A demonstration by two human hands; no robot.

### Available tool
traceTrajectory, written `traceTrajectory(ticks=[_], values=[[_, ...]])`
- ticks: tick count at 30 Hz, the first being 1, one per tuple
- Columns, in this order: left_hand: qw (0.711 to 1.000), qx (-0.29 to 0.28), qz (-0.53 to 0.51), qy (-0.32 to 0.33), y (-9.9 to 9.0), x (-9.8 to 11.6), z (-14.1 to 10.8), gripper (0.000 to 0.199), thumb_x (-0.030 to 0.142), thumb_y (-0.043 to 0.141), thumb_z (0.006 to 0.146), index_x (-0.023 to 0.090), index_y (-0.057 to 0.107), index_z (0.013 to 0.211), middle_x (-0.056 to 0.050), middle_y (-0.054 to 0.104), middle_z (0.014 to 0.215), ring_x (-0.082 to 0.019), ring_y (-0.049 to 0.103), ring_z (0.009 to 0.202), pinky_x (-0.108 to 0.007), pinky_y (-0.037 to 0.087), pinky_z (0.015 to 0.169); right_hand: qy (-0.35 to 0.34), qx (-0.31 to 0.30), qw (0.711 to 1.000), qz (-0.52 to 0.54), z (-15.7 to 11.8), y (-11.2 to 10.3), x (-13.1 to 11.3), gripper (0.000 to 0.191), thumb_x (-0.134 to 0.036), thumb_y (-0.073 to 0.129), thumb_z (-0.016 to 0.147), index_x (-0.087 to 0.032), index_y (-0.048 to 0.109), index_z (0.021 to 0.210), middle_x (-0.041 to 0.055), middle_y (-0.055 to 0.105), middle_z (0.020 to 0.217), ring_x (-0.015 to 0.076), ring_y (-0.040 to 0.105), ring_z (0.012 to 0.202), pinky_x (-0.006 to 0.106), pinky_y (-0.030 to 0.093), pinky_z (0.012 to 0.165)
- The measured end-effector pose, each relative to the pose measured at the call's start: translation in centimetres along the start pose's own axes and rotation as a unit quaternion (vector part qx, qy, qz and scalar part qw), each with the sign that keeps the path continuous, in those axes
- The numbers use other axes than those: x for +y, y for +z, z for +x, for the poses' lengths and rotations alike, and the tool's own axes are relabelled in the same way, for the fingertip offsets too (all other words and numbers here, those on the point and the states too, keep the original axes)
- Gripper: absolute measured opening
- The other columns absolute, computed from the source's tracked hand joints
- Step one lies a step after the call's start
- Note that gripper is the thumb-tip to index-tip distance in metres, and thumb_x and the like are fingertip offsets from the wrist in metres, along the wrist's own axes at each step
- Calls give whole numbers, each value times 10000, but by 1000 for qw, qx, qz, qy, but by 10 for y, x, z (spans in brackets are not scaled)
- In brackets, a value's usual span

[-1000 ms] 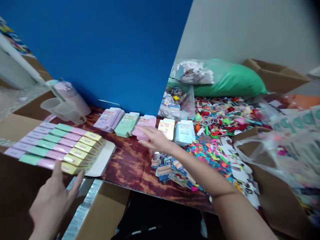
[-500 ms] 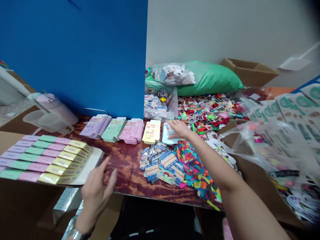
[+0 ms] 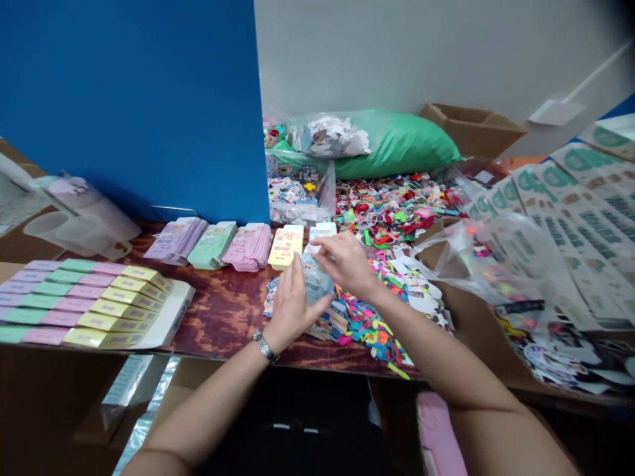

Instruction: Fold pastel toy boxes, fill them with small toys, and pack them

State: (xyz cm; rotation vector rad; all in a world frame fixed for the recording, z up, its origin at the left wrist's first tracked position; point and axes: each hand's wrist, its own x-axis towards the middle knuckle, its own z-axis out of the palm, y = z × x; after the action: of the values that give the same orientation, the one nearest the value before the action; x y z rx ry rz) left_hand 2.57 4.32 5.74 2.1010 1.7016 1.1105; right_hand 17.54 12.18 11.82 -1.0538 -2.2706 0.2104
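Note:
A light blue flat folded carton (image 3: 316, 277) is up off the table between my hands. My left hand (image 3: 292, 304) cradles its left side and lower edge, with the thumb stretched across below. My right hand (image 3: 344, 261) pinches at its upper edge, partly covering it. Behind, the rest of the light blue stack (image 3: 322, 230) shows only its top. Beside it in a row lie stacks of flat cartons: yellow (image 3: 286, 246), pink (image 3: 247, 246), green (image 3: 212, 244) and purple (image 3: 175, 239). Below my hands is a pile of printed cards (image 3: 330, 322), partly hidden.
Colourful small rubbery pieces (image 3: 370, 324) are heaped at the right. Formed boxes in rows fill a white tray (image 3: 173, 317) on the left. A blue panel (image 3: 133, 112) stands behind the stacks. An open cardboard box (image 3: 466, 317) with plastic bags sits at the right.
My right hand has drawn a light blue carton off its stack toward me. My left hand has risen from the front edge rightward to meet it. The view has shifted slightly right.

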Motion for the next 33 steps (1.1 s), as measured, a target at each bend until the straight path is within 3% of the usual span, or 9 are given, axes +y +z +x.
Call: traceTrajectory(ticks=[3, 7, 11, 14, 18, 22, 26, 30, 33], values=[[999, -3, 41, -6, 11, 1, -7, 1109, 604, 658, 757, 53, 50, 1503, -245, 534, 1227, -365, 545, 1128, -490, 474, 905, 42, 33, 998, 44, -21, 8, -25, 241, -270, 547, 917, -226, 651, 1131, 43, 690, 848, 238, 561, 919, 423, 386, 929], [999, 8, 37, -10, 12, -6, -21, 910, 442, 685, 763, 56, 225, 1447, -246, 521, 1260, -357, 542, 1149, -496, 454, 948, 71, 57, 989, 118, -39, 21, -44, 224, -274, 537, 924, -243, 648, 1117, 44, 675, 857, 232, 575, 938, 402, 449, 896], [996, -9, -65, -58, 4, -11, -31, 670, 346, 640, 805, 151, 344, 1373, -160, 573, 1248, -279, 594, 1128, -405, 502, 920, 36, 98, 986, 133, -57, 25, -48, 280, -275, 541, 922, -252, 602, 1195, 85, 631, 1122, 240, 564, 1098, 426, 469, 976], [992, -5, -95, -89, -2, -10, -38, 698, 317, 628, 818, 170, 290, 1411, -157, 558, 1295, -258, 617, 1113, -381, 523, 902, 41, 152, 985, 76, -74, 27, -43, 289, -314, 607, 884, -262, 625, 1169, 116, 542, 1287, 285, 519, 1210, 509, 414, 1061], [993, -1, -114, -43, -7, -9, -42, 837, 309, 647, 816, 182, 153, 1480, -179, 446, 1428, -255, 558, 1219, -373, 504, 960, 43, 114, 988, 90, -93, 34, -42, 222, -292, 581, 899, -272, 674, 1100, 107, 536, 1331, 292, 519, 1233, 536, 424, 1052], [997, -30, -73, 24, -11, -14, -42, 723, 292, 651, 807, 211, 277, 1421, -143, 514, 1342, -247, 578, 1175, -373, 511, 941, 77, 55, 979, 182, -100, 35, -48, 238, -282, 533, 929, -288, 675, 1119, 82, 569, 1310, 252, 570, 1187, 445, 508, 979], [997, -38, -4, 67, -13, -18, -44, 571, 303, 651, 810, 220, 377, 1303, -110, 567, 1177, -237, 609, 1052, -359, 532, 856, 202, 70, 926, 312, -94, 32, -52, 352, -357, 471, 962, -270, 557, 1292, 77, 648, 1179, 214, 644, 1048, 366, 560, 881], [994, -48, 42, 89, -14, -17, -48, 621, 280, 624, 833, 208, 314, 1366, -138, 544, 1230, -262, 572, 1116, -380, 519, 881, 276, 45, 858, 432, -84, 34, -51, 210, -357, 540, 918, -220, 669, 1011, 45, 704, 993, 184, 672, 914, 314, 569, 818], [996, -44, 44, 69, -13, -16, -51, 773, 273, 618, 834, 191, 179, 1465, -165, 506, 1321, -267, 557, 1170, -379, 511, 909, 289, 11, 846, 449, -80, 35, -49, 181, -308, 610, 855, -198, 676, 982, 43, 714, 961, 183, 676, 885, 310, 572, 788]])
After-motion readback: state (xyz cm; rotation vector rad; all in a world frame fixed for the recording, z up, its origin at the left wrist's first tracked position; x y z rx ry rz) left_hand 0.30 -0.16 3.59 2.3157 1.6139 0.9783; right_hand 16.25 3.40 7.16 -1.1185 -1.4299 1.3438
